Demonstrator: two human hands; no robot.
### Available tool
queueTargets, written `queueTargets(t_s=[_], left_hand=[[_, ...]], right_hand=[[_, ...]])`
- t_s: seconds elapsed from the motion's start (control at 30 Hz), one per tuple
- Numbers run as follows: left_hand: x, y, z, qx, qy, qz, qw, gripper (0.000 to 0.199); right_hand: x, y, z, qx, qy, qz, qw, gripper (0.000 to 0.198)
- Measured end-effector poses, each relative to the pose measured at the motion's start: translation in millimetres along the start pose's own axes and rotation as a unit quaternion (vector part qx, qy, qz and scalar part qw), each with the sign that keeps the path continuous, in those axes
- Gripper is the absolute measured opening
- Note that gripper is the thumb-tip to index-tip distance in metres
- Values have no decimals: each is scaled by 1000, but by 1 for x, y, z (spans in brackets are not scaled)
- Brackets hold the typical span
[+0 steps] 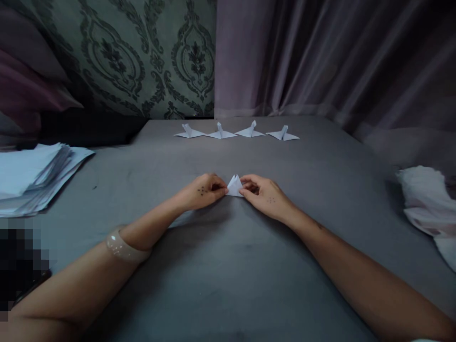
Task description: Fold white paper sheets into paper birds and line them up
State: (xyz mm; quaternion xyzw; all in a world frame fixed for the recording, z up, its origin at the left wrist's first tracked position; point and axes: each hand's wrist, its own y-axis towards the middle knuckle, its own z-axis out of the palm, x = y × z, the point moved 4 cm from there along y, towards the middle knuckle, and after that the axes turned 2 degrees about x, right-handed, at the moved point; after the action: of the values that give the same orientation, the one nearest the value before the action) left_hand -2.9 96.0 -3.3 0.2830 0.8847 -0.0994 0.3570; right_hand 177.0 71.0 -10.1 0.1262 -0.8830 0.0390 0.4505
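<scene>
Fingers (250,178) pinching paper (234,188), tip (233,179) (split) pointing away

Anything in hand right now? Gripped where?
Yes: a small folded white paper, held from both sides. The left hand pinches its left edge, the right hand its right edge; its notched tip points away.

Wore a wide, pale, glossy bangle (124,248) on my bare left forearm (98,275); dark dots (202,191) marked my left hand (207,190), fainter dots (271,200) my right hand (265,194).
</scene>
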Motion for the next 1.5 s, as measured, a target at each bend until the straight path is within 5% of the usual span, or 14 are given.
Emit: queueTargets(t_s=[0.43,0.97,1.13,1.27,1.5], left_hand=[[1,1,2,-34,-21,-30,999,20],[10,4,7,-13,-48,-54,997,21],[0,-1,8,-54,34,-7,998,5],[-23,-9,18,-5,133,100,986,23],[-46,-19,26,103,326,55,938,29]], right_hand=[[-7,6,4,-49,26,38,998,30],[-3,5,6,-34,-31,35,998,30],[-6,1,8,-63,-52,18,997,33],[-9,0,11,-59,-55,11,997,32],[-7,-1,13,-49,-77,-3,996,32]])
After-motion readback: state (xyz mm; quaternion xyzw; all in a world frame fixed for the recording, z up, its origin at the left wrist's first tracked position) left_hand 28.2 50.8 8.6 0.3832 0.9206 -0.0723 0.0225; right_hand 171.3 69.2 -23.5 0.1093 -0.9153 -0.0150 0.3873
